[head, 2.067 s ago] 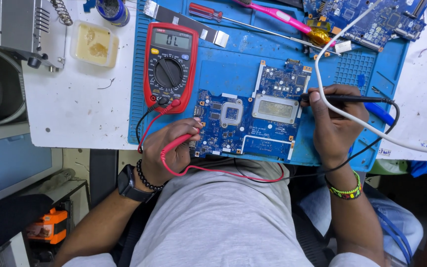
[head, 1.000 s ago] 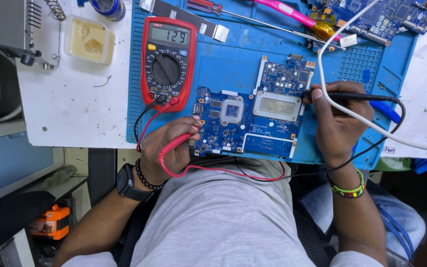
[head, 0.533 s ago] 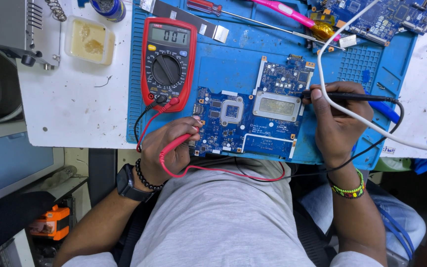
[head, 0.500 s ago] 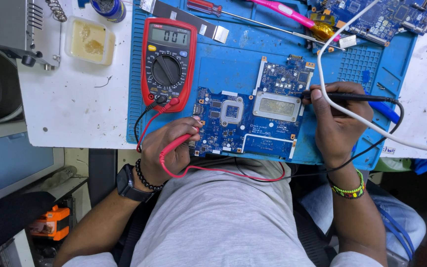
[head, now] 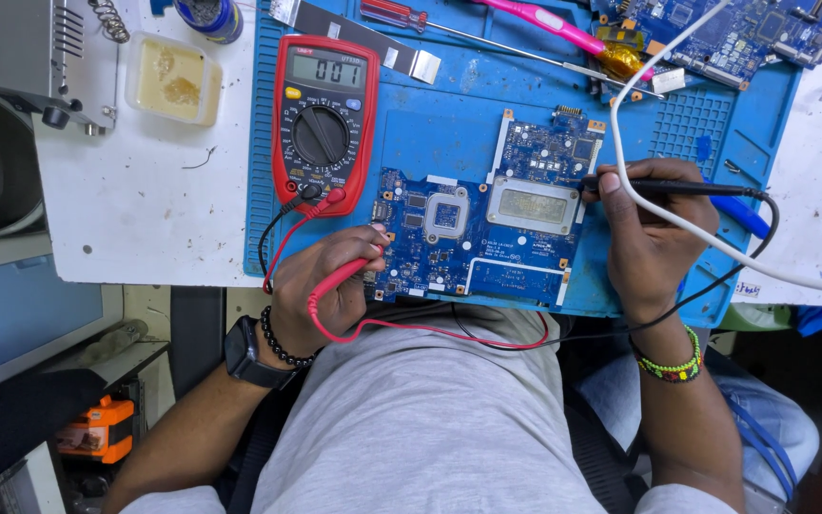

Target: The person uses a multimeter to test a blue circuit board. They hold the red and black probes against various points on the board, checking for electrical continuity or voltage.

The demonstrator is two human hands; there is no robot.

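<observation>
Fingers (head: 363,249) pinch red probe (head: 340,278) against circuit board (head: 487,228).

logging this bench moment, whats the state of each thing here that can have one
multimeter: switched on, display lit, both leads plugged in
red probe: gripped in left hand, tip on the board's left edge
black probe: gripped in right hand, tip at the board's right side
circuit board: bare, lying flat on the blue mat
red-handled screwdriver: lying unused on the mat
small tub: open, yellowish contents
</observation>
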